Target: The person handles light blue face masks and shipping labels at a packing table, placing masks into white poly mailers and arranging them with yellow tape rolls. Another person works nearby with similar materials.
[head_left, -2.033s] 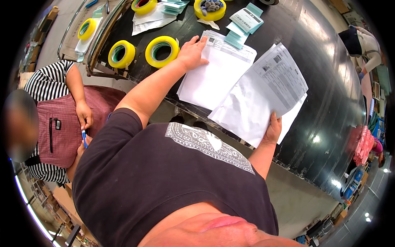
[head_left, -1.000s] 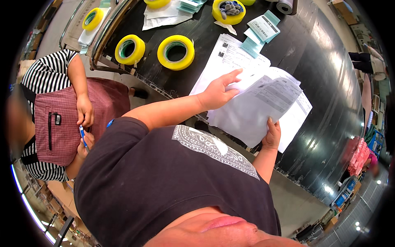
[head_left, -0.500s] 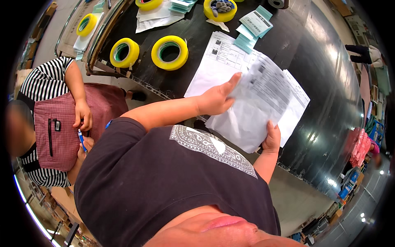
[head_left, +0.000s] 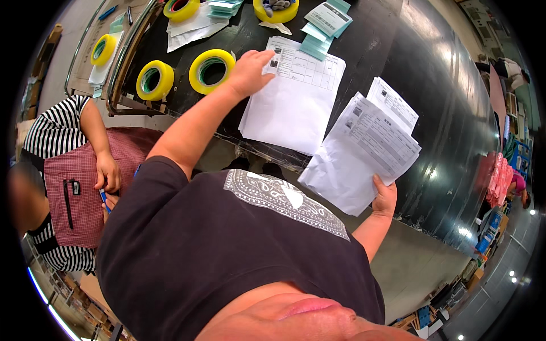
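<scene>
On the black table [head_left: 432,96], papers being sorted.
Left hand: [head_left: 248,71] flat, fingers spread, pressing the top corner of the printed sheet stack [head_left: 293,96] lying on the table; not gripping.
Right hand: [head_left: 384,197] clenched on the lower edge of a fanned bundle of forms [head_left: 364,150], held above the table edge, just right of the stack.
Nearby: two yellow tape rolls [head_left: 211,70] just left of the left hand; teal slips [head_left: 327,21] beyond the stack.
Co-worker: striped sleeve, hand [head_left: 107,172] at an apron, well left.
Tip, my read: keep the palm pinning the stack so it doesn't slide; square corners before adding; keep the bundle pinched firmly so sheets don't fan out.
</scene>
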Action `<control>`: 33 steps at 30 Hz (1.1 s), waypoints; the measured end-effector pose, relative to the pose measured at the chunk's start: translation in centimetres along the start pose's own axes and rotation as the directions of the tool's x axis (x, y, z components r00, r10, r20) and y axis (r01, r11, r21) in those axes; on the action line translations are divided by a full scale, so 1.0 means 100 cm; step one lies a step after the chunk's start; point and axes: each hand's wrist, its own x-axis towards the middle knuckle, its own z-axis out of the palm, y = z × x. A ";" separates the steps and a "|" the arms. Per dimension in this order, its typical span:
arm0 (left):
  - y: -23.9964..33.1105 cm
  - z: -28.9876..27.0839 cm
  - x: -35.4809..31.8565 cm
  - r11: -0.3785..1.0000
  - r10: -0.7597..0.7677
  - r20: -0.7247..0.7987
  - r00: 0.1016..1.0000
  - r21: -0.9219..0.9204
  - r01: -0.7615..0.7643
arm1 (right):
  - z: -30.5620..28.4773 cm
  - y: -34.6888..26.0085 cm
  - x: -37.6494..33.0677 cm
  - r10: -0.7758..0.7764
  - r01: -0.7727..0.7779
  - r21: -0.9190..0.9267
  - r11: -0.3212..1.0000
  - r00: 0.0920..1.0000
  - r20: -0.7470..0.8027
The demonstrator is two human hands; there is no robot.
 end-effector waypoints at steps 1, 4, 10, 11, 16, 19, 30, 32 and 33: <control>-0.006 0.002 -0.001 0.999 0.003 0.055 0.998 0.051 -0.006 | -0.003 -0.001 0.000 0.004 -0.004 0.004 1.000 1.000 -0.004; 0.000 0.002 -0.001 0.981 -0.035 0.247 0.968 0.191 -0.014 | -0.008 0.005 0.004 -0.009 0.009 0.016 1.000 0.999 -0.035; 0.006 0.004 0.005 0.968 -0.085 0.269 0.959 0.250 0.016 | -0.004 0.005 0.014 -0.079 0.065 -0.128 0.990 0.990 -0.113; 0.008 0.003 0.007 0.971 -0.078 0.287 0.955 0.239 0.008 | -0.004 0.002 0.014 -0.080 0.066 -0.127 0.990 0.991 -0.105; 0.005 0.007 -0.001 0.977 -0.093 0.320 0.943 0.213 0.024 | -0.016 -0.007 0.026 -0.086 0.073 -0.158 0.985 0.993 -0.076; 0.022 -0.002 -0.008 0.987 -0.064 0.276 0.959 0.157 0.021 | -0.037 0.004 0.041 -0.075 0.066 -0.179 0.982 0.996 -0.044; 0.080 0.033 -0.007 0.978 -0.204 0.469 0.860 0.061 0.199 | -0.033 0.035 0.068 -0.085 0.049 -0.348 0.936 0.992 -0.090; 0.087 0.029 -0.007 0.978 -0.206 0.495 0.844 0.066 0.200 | -0.030 0.031 0.064 -0.079 0.051 -0.328 0.943 0.994 -0.074; 0.087 0.031 -0.007 0.977 -0.210 0.492 0.845 0.085 0.193 | -0.032 0.032 0.063 -0.073 0.052 -0.300 0.953 0.996 -0.056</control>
